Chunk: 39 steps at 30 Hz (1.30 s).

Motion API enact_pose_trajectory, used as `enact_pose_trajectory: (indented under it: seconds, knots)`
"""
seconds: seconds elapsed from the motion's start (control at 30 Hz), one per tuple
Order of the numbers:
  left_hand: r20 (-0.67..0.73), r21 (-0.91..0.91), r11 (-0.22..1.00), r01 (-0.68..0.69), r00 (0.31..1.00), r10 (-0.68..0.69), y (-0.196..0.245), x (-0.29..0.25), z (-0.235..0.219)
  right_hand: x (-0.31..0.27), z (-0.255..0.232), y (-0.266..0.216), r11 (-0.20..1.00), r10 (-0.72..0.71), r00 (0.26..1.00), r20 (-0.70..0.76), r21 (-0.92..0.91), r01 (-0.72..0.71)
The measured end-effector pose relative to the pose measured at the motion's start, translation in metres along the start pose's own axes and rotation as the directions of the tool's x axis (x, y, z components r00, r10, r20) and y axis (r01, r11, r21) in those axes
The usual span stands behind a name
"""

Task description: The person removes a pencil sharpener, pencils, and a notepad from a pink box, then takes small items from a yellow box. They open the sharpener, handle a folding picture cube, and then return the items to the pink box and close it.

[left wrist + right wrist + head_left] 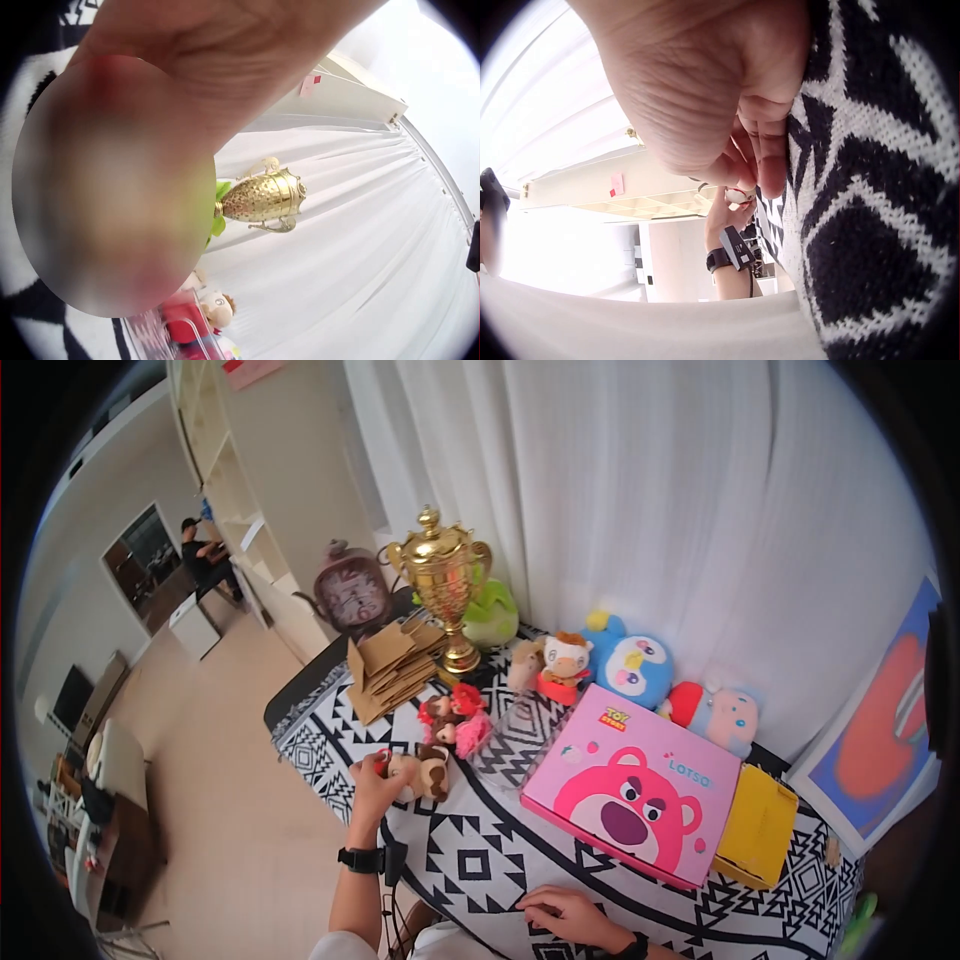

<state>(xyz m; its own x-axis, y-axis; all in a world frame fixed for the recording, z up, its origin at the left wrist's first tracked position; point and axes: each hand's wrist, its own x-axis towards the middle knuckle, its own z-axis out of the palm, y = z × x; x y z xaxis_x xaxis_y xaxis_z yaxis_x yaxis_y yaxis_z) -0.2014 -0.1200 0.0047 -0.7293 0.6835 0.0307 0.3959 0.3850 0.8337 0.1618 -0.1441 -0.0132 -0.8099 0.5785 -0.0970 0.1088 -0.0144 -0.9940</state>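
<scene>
At the near left edge of the table, my left hand (pixel 378 785) grips a small cream-and-brown plush toy (pixel 430 772) with a bit of red by the fingertips. A blurred oval hides most of that toy in the left wrist view, below the left hand (pixel 217 60). Just beyond it lie small dolls with red and pink hair (pixel 455 720). My right hand (pixel 565 915) rests at the front edge on the black-and-white patterned cloth (pixel 475 863), its fingers loosely bent and holding nothing. Close by in the right wrist view, the right hand (pixel 705 90) lies against the cloth.
A pink Lotso box (pixel 630 790) and a yellow box (pixel 757 825) stand at the right. Behind are a gold trophy (pixel 440 575), brown paper bags (pixel 385 670), an alarm clock (pixel 352 590), a blue plush (pixel 630 665) and a clear container (pixel 515 745). A person (pixel 205 555) sits far off.
</scene>
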Motion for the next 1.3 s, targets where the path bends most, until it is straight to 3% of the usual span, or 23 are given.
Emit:
enact_pose_trajectory:
  seconds: [0.07,0.13,0.2,0.23,0.27,0.33,0.43,0.5,0.6,0.67,0.7,0.73,0.8,0.87,0.93,0.97,1.03,1.13,1.23,1.3]
  knots:
    - [0.022,0.067,0.977,-0.204,0.979,0.203,-0.013,0.0,0.009,0.002,-0.001,0.003,0.999,-0.035,0.999,-0.007,-0.004,0.035]
    - [-0.039,0.066,0.948,-0.311,0.949,0.314,-0.003,-0.017,0.017,0.001,-0.001,0.007,0.996,-0.082,0.997,0.01,-0.043,0.083]
    - [-0.038,-0.055,0.961,-0.272,0.962,0.271,0.022,-0.033,0.014,0.001,0.0,0.007,0.995,-0.093,0.996,0.002,-0.042,0.093]
    - [-0.144,0.132,0.886,-0.444,0.876,0.46,0.015,-0.031,0.015,0.001,0.0,0.007,0.994,-0.098,0.995,0.006,-0.044,0.098]
    - [-0.21,0.15,0.856,-0.495,0.83,0.517,0.036,-0.039,0.01,0.002,-0.001,0.006,0.994,-0.102,0.995,-0.008,-0.045,0.101]
    - [-0.205,0.042,0.826,-0.562,0.805,0.557,0.084,-0.043,0.001,0.001,-0.001,0.004,0.985,-0.146,0.989,0.008,-0.091,0.147]
    - [-0.017,0.175,0.599,-0.781,0.606,0.795,0.133,-0.023,0.014,0.001,-0.002,0.005,0.99,-0.121,0.992,0.023,-0.068,0.123]
    - [0.15,0.055,0.555,-0.83,0.556,0.817,0.157,-0.011,0.041,0.001,0.0,0.005,0.99,-0.128,0.992,0.013,-0.061,0.129]
    - [0.317,-0.053,0.46,-0.886,0.422,0.849,0.179,0.009,0.085,-0.001,0.002,0.012,0.988,-0.137,0.991,0.014,-0.069,0.137]
    - [0.398,-0.066,0.339,-0.938,0.287,0.871,0.183,0.022,0.112,0.001,0.001,0.016,0.989,-0.123,0.992,0.021,-0.075,0.125]
    - [0.385,-0.078,0.378,-0.922,0.322,0.865,0.178,0.031,0.129,0.001,0.003,0.02,0.985,-0.148,0.989,0.013,-0.087,0.149]
    - [0.379,-0.083,0.37,-0.926,0.314,0.871,0.17,0.039,0.141,0.003,0.002,0.022,0.98,-0.173,0.985,0.007,-0.103,0.173]
    - [0.458,0.073,0.136,-0.988,0.154,0.875,0.155,0.05,0.16,0.001,0.0,0.004,0.957,-0.25,0.968,-0.027,-0.162,0.242]
    - [0.492,0.073,0.132,-0.989,0.15,0.857,0.157,0.048,0.159,0.0,-0.002,0.0,0.93,-0.318,0.946,-0.056,-0.212,0.3]
    - [0.528,0.05,0.255,-0.966,0.242,0.814,0.159,0.047,0.154,0.002,0.001,0.003,0.912,-0.356,0.932,-0.061,-0.238,0.333]
    - [0.53,0.049,0.255,-0.966,0.242,0.813,0.16,0.048,0.154,0.002,0.0,0.001,0.913,-0.356,0.933,-0.062,-0.236,0.333]
    - [0.511,0.069,0.297,-0.952,0.29,0.809,0.161,0.048,0.154,-0.002,0.0,-0.006,0.956,-0.245,0.968,-0.061,-0.18,0.231]
    - [0.529,0.136,0.189,-0.973,0.233,0.816,0.162,0.037,0.155,-0.002,-0.001,-0.009,0.963,-0.219,0.974,-0.052,-0.172,0.207]
    - [0.51,0.145,0.243,-0.959,0.283,0.812,0.159,0.034,0.157,0.0,0.002,0.0,0.951,-0.25,0.966,-0.065,-0.204,0.233]
    - [0.507,0.156,0.228,-0.961,0.276,0.817,0.152,0.032,0.157,0.0,0.002,0.0,0.95,-0.251,0.966,-0.062,-0.205,0.234]
